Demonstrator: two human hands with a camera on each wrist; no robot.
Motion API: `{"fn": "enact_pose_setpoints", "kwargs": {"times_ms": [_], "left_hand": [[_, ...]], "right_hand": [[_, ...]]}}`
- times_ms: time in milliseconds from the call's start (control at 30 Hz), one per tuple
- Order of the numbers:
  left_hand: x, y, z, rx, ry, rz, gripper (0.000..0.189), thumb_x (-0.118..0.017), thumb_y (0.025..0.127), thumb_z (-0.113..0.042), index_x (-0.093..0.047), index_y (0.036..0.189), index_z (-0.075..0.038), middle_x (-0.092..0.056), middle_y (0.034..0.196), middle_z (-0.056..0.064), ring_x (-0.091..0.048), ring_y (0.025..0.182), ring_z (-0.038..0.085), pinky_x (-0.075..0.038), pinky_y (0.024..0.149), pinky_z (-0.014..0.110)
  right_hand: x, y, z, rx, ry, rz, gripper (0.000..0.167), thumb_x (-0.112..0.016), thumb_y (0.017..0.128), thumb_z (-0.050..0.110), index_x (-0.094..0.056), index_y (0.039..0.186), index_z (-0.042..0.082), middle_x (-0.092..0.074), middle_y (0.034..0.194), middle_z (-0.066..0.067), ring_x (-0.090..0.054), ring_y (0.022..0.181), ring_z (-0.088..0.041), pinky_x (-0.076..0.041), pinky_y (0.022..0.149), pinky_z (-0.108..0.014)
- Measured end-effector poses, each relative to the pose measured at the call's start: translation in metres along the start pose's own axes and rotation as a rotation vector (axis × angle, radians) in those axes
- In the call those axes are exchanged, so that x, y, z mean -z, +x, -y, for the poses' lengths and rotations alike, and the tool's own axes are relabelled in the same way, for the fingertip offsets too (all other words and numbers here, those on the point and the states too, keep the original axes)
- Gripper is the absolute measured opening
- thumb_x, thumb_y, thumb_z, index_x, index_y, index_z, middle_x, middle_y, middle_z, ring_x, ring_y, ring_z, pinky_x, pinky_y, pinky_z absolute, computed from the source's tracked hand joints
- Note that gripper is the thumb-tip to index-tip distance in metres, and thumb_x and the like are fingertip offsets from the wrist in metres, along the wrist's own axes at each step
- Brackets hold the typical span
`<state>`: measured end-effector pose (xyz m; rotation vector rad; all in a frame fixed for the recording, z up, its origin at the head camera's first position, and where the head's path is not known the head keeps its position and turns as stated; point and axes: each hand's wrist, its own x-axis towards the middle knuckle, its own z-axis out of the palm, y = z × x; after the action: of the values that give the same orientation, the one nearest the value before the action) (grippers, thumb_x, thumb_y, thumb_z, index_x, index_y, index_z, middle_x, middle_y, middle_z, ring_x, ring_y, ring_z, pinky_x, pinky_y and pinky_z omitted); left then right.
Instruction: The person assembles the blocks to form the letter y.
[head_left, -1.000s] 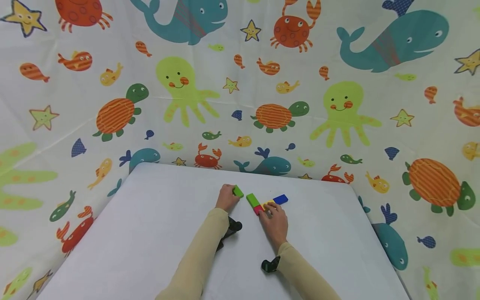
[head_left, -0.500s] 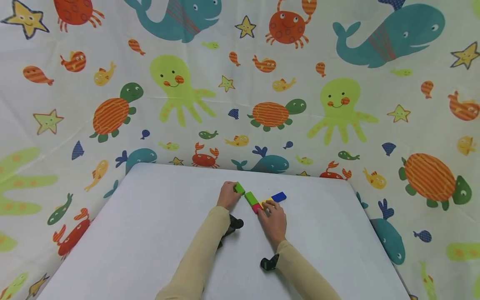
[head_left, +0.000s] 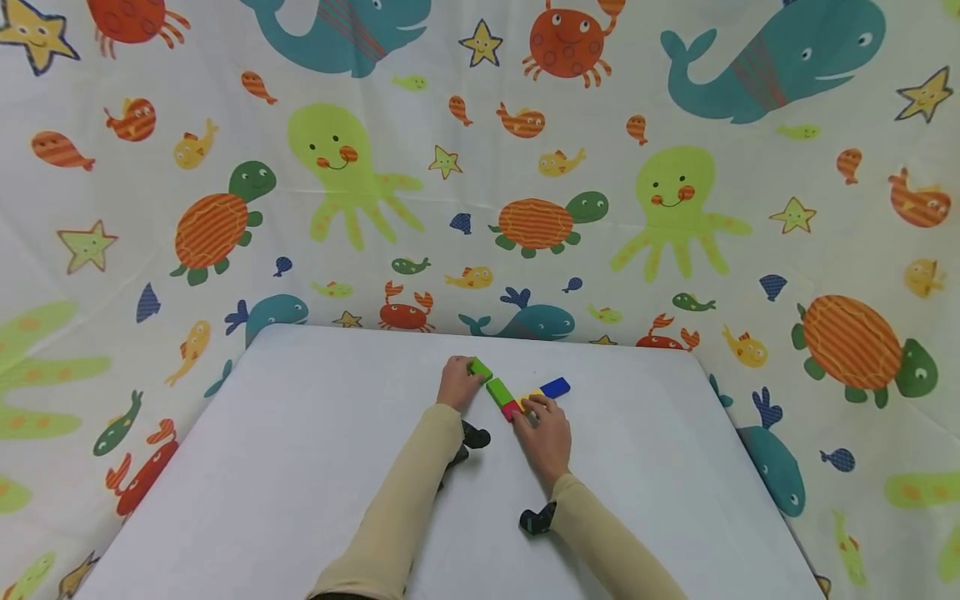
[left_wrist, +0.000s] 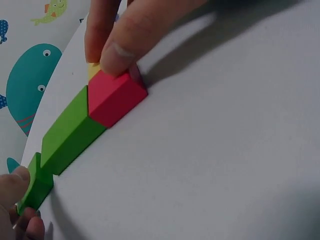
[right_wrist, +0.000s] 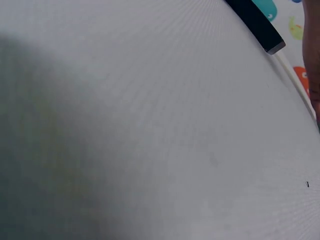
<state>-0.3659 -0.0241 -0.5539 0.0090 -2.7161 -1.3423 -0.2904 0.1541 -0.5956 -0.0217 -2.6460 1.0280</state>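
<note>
In the head view my left hand (head_left: 458,382) pinches a green block (head_left: 482,368) between thumb and fingers. One end of it meets the corner of a second green block (left_wrist: 67,135), as the left wrist view shows. That second block lies end to end with a red block (left_wrist: 115,100). My right hand (head_left: 546,433) has thumb and fingers curled about the yellow block (head_left: 522,402), the thumb tip overlapping the red one. A blue block (head_left: 556,387) continues the row beyond the yellow, so the blocks make a V. The fingers cover most of the yellow block.
The blocks lie on a white table (head_left: 315,467), toward its far edge. Behind it hangs a cloth (head_left: 450,183) printed with sea animals. Both wrists carry black camera mounts (head_left: 537,520). A dark bar (right_wrist: 257,25) crosses the upper right wrist view.
The green block in my left hand has moved rightward until its end meets the second green block. My right hand stays at the yellow and red blocks. The head view has shifted slightly.
</note>
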Motion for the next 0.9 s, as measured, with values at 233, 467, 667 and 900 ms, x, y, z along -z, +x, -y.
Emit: {"fn": "enact_pose_setpoints", "kwargs": {"times_ms": [233,467,667,900], "left_hand": [[-0.005,0.001,-0.004,0.083,0.040,-0.043,0.042,-0.072,0.087,-0.006,-0.061,0.124,0.010,-0.056,0.119,0.024,-0.055,0.106,0.032,-0.046,0.097,0.043],[-0.009,0.003,-0.006,0.084,0.004,-0.032,0.030,-0.070,0.086,0.001,-0.066,0.115,0.009,-0.061,0.109,0.020,-0.054,0.095,0.027,-0.049,0.089,0.041],[-0.007,0.004,-0.007,0.024,0.021,-0.015,0.029,-0.068,0.085,0.003,-0.067,0.113,0.010,-0.063,0.109,0.021,-0.057,0.096,0.029,-0.049,0.089,0.043],[-0.011,0.004,-0.008,0.014,0.029,-0.032,0.030,-0.069,0.085,0.003,-0.066,0.114,0.012,-0.062,0.111,0.023,-0.058,0.102,0.032,-0.049,0.091,0.043]], "right_hand": [[-0.001,0.000,0.002,0.023,-0.007,-0.011,0.035,-0.072,0.088,0.035,-0.073,0.113,0.011,-0.062,0.123,-0.006,-0.055,0.115,-0.029,-0.043,0.098,-0.048],[0.001,0.000,0.002,0.018,0.006,-0.010,0.035,-0.072,0.088,0.036,-0.073,0.113,0.011,-0.062,0.122,-0.005,-0.055,0.115,-0.028,-0.043,0.098,-0.047],[0.002,0.000,0.001,0.029,0.007,-0.014,0.035,-0.072,0.088,0.036,-0.073,0.113,0.011,-0.062,0.123,-0.006,-0.056,0.114,-0.028,-0.043,0.097,-0.048],[0.002,0.001,0.000,0.029,-0.001,-0.018,0.035,-0.073,0.088,0.036,-0.073,0.113,0.011,-0.062,0.123,-0.005,-0.056,0.113,-0.028,-0.043,0.096,-0.047]]}}
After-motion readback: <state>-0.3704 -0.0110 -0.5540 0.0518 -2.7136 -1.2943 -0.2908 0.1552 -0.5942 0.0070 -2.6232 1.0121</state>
